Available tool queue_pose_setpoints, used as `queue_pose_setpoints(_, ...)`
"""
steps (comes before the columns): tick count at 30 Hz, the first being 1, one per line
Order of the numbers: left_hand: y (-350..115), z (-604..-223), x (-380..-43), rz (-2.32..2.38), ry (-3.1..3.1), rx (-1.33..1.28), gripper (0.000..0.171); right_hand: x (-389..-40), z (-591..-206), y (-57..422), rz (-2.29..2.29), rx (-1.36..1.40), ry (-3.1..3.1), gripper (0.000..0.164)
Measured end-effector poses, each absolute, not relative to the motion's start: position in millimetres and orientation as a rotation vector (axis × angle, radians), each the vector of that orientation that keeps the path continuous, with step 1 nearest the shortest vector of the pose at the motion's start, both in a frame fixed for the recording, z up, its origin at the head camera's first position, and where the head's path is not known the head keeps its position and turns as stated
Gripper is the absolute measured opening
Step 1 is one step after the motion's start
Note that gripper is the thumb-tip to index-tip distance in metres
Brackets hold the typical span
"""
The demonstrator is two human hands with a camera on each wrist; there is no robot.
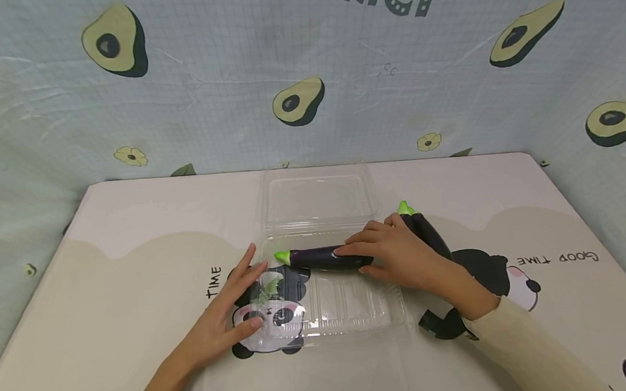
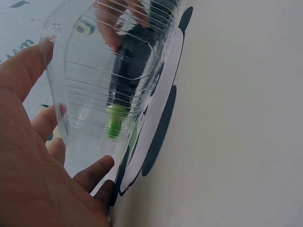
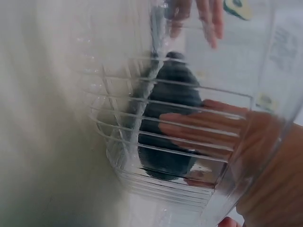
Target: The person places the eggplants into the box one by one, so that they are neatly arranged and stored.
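Observation:
A dark purple eggplant [image 1: 315, 258] with a green stem lies across the far part of a clear plastic clamshell container [image 1: 351, 307], stem to the left. My right hand [image 1: 402, 256] reaches over the container's right side and holds the eggplant by its thick end. In the right wrist view, the fingers show through the ribbed clear wall. My left hand [image 1: 228, 311] is at the container's left side, its fingers spread and the fingertips [image 2: 49, 47] on the rim. The clear lid [image 1: 319, 198] lies folded back, away from me.
Past my right hand, another eggplant [image 1: 431, 235] with a green stem lies on the table, partly covered by that hand. The printed tablecloth [image 1: 133, 310] bears pandas and lettering. A curtain with avocados [image 1: 299, 101] hangs behind the table's far edge.

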State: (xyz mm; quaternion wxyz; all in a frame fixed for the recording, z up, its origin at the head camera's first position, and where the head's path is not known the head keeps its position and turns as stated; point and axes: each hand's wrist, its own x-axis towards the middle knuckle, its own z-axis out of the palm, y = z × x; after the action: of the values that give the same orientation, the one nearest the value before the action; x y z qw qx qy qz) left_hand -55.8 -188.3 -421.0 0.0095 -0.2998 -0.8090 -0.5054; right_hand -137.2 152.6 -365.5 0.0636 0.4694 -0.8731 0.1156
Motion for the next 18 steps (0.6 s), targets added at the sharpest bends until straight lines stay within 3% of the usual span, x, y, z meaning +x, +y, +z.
queue_pose_setpoints(18,-188.3,-419.1,-55.8,-1.573,-2.527,-0.942,0.076,-133.5,-363.8,150.2,0.347,1.387,-2.624,0.055)
